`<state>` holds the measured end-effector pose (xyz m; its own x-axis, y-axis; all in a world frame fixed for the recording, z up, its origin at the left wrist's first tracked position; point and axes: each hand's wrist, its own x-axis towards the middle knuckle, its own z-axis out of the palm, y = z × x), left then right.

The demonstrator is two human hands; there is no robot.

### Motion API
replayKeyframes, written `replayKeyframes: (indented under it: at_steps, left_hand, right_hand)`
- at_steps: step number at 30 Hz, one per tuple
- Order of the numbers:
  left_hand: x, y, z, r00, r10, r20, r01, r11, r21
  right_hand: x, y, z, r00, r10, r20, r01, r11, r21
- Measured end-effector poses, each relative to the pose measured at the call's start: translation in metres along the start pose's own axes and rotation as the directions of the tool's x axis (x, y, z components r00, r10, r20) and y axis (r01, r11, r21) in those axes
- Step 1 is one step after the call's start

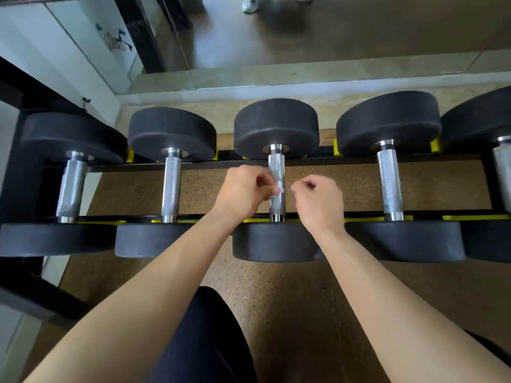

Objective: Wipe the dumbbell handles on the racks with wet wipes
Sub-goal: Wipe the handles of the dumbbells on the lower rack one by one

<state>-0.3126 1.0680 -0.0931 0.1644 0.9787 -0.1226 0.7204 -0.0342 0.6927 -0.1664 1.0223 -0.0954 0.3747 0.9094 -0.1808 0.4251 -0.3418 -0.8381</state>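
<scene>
- Left hand (243,192), centre frame, pinches a small crumpled white wet wipe (279,187) at the knurled chrome handle (277,167) of the middle black round-headed dumbbell on the black-and-yellow rack (354,158).
- Right hand (318,201) is just right of that handle, fingers curled, apparently holding nothing.
- Step: likely wiping the middle handle, wipe at mid-length.
- Next: probably run the wipe along the full length, then move to the neighbouring chrome handle (390,183) right of centre.
</scene>
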Motion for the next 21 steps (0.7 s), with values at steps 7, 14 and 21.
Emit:
replayKeyframes:
  at_steps: [7,14,21]
  left_hand:
    - [0.007,0.0,0.001,0.996,-0.05,-0.077,0.046,0.998,-0.052]
    - [-0.001,-0.001,-0.013,0.983,0.043,0.178,-0.035,0.998,-0.044]
    - [-0.004,-0.006,-0.009,0.987,0.015,0.158,-0.009,0.999,-0.041]
  right_hand:
    - [-0.002,0.001,0.0,1.0,0.002,-0.03,-0.001,1.0,0.011]
    - [0.0,0.001,0.001,1.0,0.008,-0.022,-0.008,1.0,0.015]
    - [0.002,0.001,0.0,1.0,-0.007,0.0,0.007,1.0,-0.015]
